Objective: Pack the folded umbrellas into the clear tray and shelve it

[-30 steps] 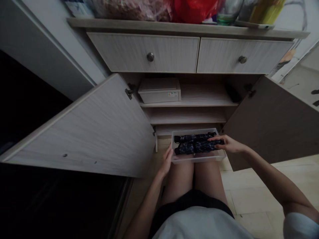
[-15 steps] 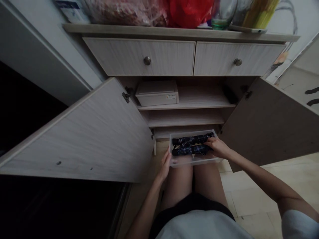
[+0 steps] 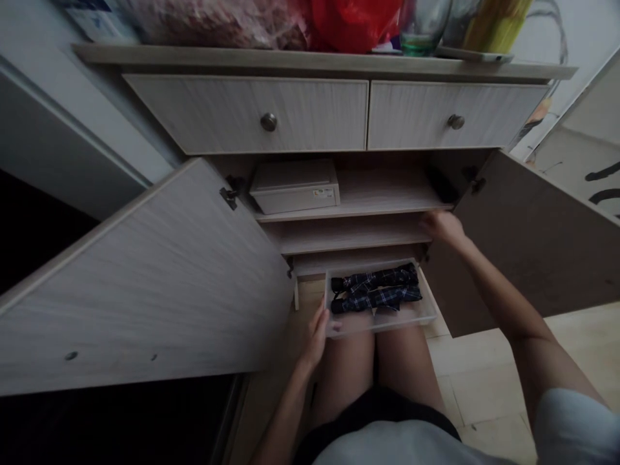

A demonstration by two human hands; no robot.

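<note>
folded umbrellas (image 3: 380, 298) in tray (image 3: 426, 315), long axes sideways, handles (image 3: 337, 306) left

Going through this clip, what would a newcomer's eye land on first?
Probably the bright red bag on top of the cabinet, whose left door and right door stand open. Next, at lower middle, a clear tray holds two dark plaid folded umbrellas, with the left hand gripping its left end. The blurred right hand is up near the right end of the shelves.
</note>
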